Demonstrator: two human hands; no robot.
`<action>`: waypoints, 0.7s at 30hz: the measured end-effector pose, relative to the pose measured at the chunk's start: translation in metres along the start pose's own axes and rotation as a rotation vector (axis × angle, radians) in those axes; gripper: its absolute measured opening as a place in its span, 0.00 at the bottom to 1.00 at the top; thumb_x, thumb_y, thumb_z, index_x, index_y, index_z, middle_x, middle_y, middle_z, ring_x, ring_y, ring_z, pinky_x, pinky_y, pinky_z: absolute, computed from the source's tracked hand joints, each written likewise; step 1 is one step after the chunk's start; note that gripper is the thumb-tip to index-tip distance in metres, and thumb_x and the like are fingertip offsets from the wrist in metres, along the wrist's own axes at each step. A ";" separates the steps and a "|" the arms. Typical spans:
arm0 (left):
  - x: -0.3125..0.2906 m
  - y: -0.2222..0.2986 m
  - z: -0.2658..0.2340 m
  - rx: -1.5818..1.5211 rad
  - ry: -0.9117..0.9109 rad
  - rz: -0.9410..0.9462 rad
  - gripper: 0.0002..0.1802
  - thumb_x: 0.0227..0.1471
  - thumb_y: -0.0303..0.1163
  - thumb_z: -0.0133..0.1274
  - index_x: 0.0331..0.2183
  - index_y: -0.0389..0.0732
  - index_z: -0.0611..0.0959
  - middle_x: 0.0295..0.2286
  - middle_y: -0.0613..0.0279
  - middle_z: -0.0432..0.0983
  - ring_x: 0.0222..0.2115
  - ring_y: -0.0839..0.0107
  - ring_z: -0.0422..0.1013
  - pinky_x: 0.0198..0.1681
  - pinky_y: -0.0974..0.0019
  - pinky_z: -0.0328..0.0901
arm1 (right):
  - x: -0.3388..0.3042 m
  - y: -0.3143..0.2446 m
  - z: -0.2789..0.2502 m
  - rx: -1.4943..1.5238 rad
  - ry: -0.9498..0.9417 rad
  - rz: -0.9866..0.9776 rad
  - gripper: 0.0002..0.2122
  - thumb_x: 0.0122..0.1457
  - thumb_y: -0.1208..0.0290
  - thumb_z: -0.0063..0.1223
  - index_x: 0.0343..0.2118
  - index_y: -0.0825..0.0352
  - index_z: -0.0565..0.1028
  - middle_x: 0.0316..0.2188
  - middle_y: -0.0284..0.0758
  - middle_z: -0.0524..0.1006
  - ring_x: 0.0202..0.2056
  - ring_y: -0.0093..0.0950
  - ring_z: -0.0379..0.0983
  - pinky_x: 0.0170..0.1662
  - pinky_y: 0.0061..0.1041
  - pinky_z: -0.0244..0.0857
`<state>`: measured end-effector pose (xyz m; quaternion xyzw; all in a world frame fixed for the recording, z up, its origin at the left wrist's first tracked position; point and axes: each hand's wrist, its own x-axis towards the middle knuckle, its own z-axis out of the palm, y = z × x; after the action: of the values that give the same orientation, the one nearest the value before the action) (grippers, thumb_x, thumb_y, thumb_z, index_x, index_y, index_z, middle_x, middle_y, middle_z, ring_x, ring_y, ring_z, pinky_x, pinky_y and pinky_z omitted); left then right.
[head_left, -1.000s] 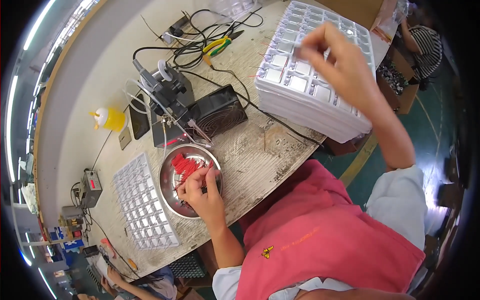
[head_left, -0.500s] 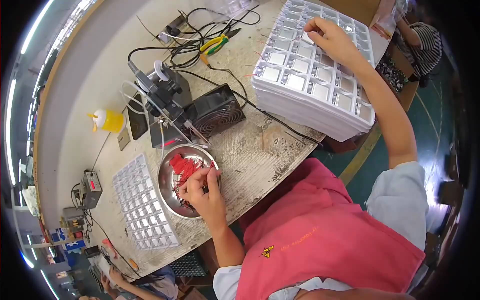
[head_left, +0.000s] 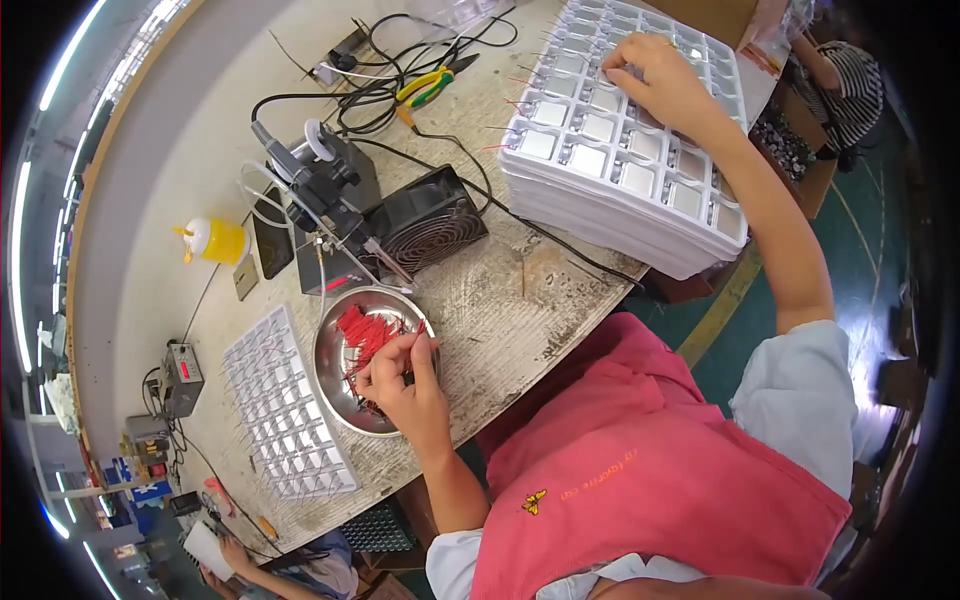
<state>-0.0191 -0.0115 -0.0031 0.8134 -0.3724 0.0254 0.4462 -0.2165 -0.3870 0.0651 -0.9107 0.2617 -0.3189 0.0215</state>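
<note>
My left hand (head_left: 408, 385) is closed in a pinch over the right side of a round metal bowl (head_left: 328, 395). A bit of red wire shows at its thumb and fingertip. Inside the bowl lies a heap of short red wires (head_left: 366, 335), with darker ones below. My right hand (head_left: 662, 82) rests over a stack of white plastic trays (head_left: 600, 222), its thumb and fingers curled together at one compartment of the top tray. What those fingers hold is hidden. Flat silver square parts (head_left: 638, 179) fill the compartments, and thin red and dark wires stick out along the left edge.
Another white tray (head_left: 290, 405) of silver parts lies left of the bowl. Behind the bowl stand a black fan (head_left: 430, 225) and a clamp stand (head_left: 325, 180). Cables, yellow-green pliers (head_left: 428, 88) and a yellow bottle (head_left: 217, 241) are farther back. Co-workers sit lower left and upper right.
My right hand has shifted slightly over the top tray, and the silver part seen at its fingertips is now hidden. The left hand keeps its pinch over the bowl.
</note>
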 end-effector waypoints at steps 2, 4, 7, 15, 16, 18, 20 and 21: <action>0.000 -0.001 0.000 0.011 0.005 0.009 0.07 0.57 0.36 0.54 0.33 0.42 0.80 0.25 0.69 0.82 0.30 0.83 0.70 0.56 0.65 0.43 | 0.000 -0.011 -0.004 -0.064 -0.047 -0.019 0.10 0.56 0.65 0.53 0.31 0.67 0.78 0.35 0.37 0.75 0.43 0.37 0.68 0.46 0.34 0.64; 0.000 -0.001 -0.001 -0.011 -0.010 0.001 0.07 0.56 0.35 0.54 0.33 0.42 0.80 0.25 0.69 0.82 0.30 0.83 0.70 0.55 0.65 0.44 | -0.003 -0.029 -0.006 -0.080 -0.046 -0.023 0.10 0.55 0.64 0.54 0.29 0.67 0.78 0.34 0.37 0.75 0.43 0.37 0.67 0.46 0.34 0.65; 0.000 -0.002 -0.002 -0.023 -0.012 0.003 0.07 0.56 0.35 0.54 0.33 0.43 0.80 0.25 0.69 0.82 0.30 0.83 0.70 0.55 0.65 0.44 | -0.003 -0.042 -0.007 -0.156 -0.048 -0.025 0.11 0.54 0.62 0.56 0.27 0.67 0.78 0.33 0.37 0.75 0.44 0.37 0.68 0.46 0.34 0.65; 0.001 0.001 0.002 -0.007 0.030 0.046 0.04 0.53 0.32 0.57 0.32 0.44 0.80 0.25 0.73 0.81 0.28 0.82 0.68 0.52 0.65 0.46 | 0.002 -0.027 -0.007 -0.023 -0.175 0.083 0.14 0.51 0.59 0.58 0.28 0.68 0.77 0.34 0.41 0.75 0.44 0.39 0.65 0.48 0.34 0.61; 0.002 0.006 0.002 -0.027 0.026 0.037 0.04 0.52 0.32 0.57 0.31 0.44 0.80 0.25 0.73 0.81 0.27 0.82 0.68 0.52 0.65 0.46 | 0.000 -0.024 -0.005 -0.011 -0.177 0.079 0.14 0.51 0.59 0.58 0.28 0.68 0.77 0.34 0.41 0.75 0.44 0.39 0.65 0.48 0.34 0.61; 0.002 0.006 0.001 -0.017 0.027 0.025 0.04 0.52 0.32 0.57 0.31 0.44 0.80 0.25 0.74 0.81 0.27 0.83 0.68 0.52 0.66 0.46 | -0.002 -0.022 -0.002 0.077 -0.150 0.143 0.16 0.51 0.58 0.58 0.32 0.68 0.77 0.37 0.40 0.74 0.45 0.38 0.63 0.49 0.32 0.60; 0.002 0.007 0.001 -0.035 0.022 0.035 0.04 0.52 0.32 0.57 0.31 0.44 0.80 0.25 0.75 0.81 0.27 0.83 0.68 0.52 0.66 0.46 | -0.003 -0.023 -0.004 0.185 -0.195 0.242 0.17 0.50 0.57 0.59 0.35 0.67 0.76 0.38 0.40 0.73 0.46 0.37 0.62 0.50 0.31 0.59; 0.002 0.007 0.001 -0.032 0.022 0.032 0.04 0.52 0.32 0.57 0.31 0.44 0.80 0.25 0.75 0.81 0.27 0.83 0.68 0.52 0.66 0.46 | -0.004 -0.022 -0.003 0.215 -0.190 0.245 0.17 0.51 0.57 0.58 0.35 0.67 0.76 0.38 0.39 0.73 0.46 0.36 0.62 0.50 0.31 0.59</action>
<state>-0.0220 -0.0154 0.0018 0.7998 -0.3805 0.0356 0.4629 -0.2106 -0.3659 0.0700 -0.8906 0.3318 -0.2525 0.1818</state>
